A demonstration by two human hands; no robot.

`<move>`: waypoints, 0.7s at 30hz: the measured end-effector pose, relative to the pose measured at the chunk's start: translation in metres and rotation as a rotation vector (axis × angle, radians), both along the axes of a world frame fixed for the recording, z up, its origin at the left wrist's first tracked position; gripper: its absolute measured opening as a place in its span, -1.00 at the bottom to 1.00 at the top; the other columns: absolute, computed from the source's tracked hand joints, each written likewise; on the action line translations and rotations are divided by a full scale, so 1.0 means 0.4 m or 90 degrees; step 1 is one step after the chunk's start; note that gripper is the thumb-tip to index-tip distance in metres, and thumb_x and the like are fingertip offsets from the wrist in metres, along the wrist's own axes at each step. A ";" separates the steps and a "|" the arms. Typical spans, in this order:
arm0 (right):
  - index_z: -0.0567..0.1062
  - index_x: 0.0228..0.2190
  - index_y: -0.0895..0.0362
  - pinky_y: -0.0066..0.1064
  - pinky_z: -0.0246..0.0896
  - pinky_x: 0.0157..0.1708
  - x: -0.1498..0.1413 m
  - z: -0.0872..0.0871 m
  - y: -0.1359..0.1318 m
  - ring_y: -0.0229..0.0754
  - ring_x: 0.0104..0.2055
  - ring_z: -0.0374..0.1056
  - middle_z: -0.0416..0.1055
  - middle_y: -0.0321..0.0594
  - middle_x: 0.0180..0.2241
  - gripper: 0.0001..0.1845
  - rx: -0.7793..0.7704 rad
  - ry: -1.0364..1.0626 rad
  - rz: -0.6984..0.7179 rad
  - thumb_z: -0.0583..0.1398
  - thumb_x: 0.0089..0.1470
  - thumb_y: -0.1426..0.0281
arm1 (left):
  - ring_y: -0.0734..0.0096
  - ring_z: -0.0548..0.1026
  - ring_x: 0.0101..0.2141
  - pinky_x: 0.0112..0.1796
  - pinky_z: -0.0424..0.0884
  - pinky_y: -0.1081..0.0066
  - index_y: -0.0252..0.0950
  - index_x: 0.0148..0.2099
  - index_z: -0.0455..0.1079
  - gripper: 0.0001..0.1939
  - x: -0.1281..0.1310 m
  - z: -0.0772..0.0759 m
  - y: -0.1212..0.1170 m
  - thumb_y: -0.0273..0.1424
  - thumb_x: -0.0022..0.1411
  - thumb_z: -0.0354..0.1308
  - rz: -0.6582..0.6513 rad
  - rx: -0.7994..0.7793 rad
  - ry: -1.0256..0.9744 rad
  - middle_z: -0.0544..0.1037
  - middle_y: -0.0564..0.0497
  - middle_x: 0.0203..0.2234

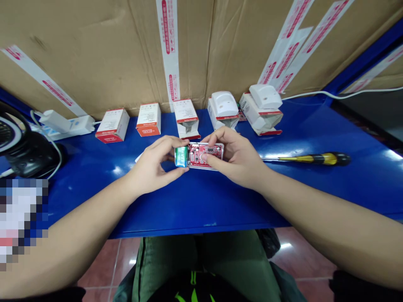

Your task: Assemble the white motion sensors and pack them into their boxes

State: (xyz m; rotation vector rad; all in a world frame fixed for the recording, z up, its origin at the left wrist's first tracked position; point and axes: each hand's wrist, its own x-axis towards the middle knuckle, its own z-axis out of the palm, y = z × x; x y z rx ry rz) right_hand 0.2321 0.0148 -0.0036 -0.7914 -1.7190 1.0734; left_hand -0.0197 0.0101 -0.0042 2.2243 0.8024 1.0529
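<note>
My left hand (155, 162) has its thumb and index finger closed around a green-and-blue block battery (181, 157). The battery lies against the left end of a red circuit board (198, 156) seated in a white housing. My right hand (236, 156) grips the board's right end, thumb on its face and fingers behind the far edge. Both hands are just above the blue table (201, 205). Part of a white piece (137, 159) shows behind my left hand; the rest is hidden.
Small detector boxes (148, 119) line the back, with white detectors (224, 103) on two at right. A yellow-and-black screwdriver (315, 159) lies right of my right hand. At left are a power strip (71, 127) and a black device (27, 147). Cardboard (103, 50) stands behind.
</note>
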 end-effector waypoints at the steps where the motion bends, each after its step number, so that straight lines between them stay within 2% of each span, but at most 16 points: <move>1: 0.33 -0.30 0.02 -0.28 0.35 -0.28 0.000 0.000 0.000 -0.17 -0.26 0.39 0.44 -0.26 -0.25 -0.71 -0.006 0.000 0.005 0.36 0.07 0.34 | 0.24 0.66 -0.06 -0.15 0.71 0.30 -0.24 0.15 0.43 -0.56 0.002 -0.005 0.000 -0.38 0.29 0.45 -0.009 -0.042 -0.023 0.56 -0.17 0.12; 4: 0.34 -0.29 0.02 -0.27 0.34 -0.28 0.000 -0.002 0.001 -0.16 -0.26 0.38 0.44 -0.25 -0.24 -0.71 -0.005 -0.010 0.002 0.37 0.07 0.34 | 0.34 0.68 -0.19 -0.17 0.70 0.35 -0.22 0.12 0.42 -0.52 0.004 -0.014 0.000 -0.39 0.22 0.51 -0.031 -0.164 -0.086 0.60 -0.13 0.07; 8: 0.34 -0.29 0.02 -0.21 0.33 -0.22 0.001 -0.004 0.004 -0.16 -0.28 0.36 0.42 -0.27 -0.27 -0.71 0.015 -0.017 -0.008 0.37 0.08 0.33 | 0.39 0.68 -0.16 -0.13 0.68 0.43 -0.19 0.13 0.43 -0.51 0.002 -0.011 0.006 -0.44 0.23 0.51 -0.084 -0.259 -0.145 0.65 -0.05 -0.04; 11: 0.33 -0.29 0.01 -0.23 0.32 -0.24 0.003 -0.005 0.006 -0.18 -0.30 0.34 0.40 -0.29 -0.28 -0.71 0.005 -0.012 0.006 0.37 0.10 0.33 | 0.42 0.68 -0.19 -0.16 0.66 0.46 -0.20 0.14 0.45 -0.60 0.000 -0.007 0.011 -0.45 0.31 0.45 -0.111 -0.284 -0.171 0.65 -0.04 -0.11; 15: 0.33 -0.28 0.01 -0.25 0.34 -0.22 0.004 -0.005 0.006 -0.19 -0.27 0.36 0.42 -0.29 -0.26 -0.70 -0.007 0.001 0.023 0.38 0.11 0.34 | 0.44 0.65 -0.28 -0.23 0.65 0.46 -0.21 0.11 0.46 -0.63 0.001 -0.002 0.012 -0.42 0.32 0.47 -0.126 -0.300 -0.184 0.65 0.00 -0.18; 19: 0.34 -0.25 0.01 -0.26 0.36 -0.20 0.003 -0.004 0.004 -0.17 -0.22 0.38 0.43 -0.27 -0.23 -0.69 -0.009 0.003 0.042 0.39 0.13 0.34 | 0.49 0.62 -0.34 -0.30 0.58 0.50 -0.22 0.05 0.52 -0.77 0.002 0.007 0.010 -0.30 0.42 0.39 -0.088 -0.286 -0.179 0.67 0.01 -0.23; 21: 0.34 -0.24 0.02 -0.25 0.37 -0.19 0.004 -0.003 0.002 -0.17 -0.22 0.38 0.43 -0.26 -0.22 -0.71 -0.005 -0.007 0.048 0.38 0.14 0.34 | 0.47 0.61 -0.37 -0.36 0.54 0.49 -0.21 0.11 0.53 -0.73 0.001 0.010 0.011 -0.24 0.46 0.35 -0.062 -0.287 -0.157 0.69 -0.01 -0.24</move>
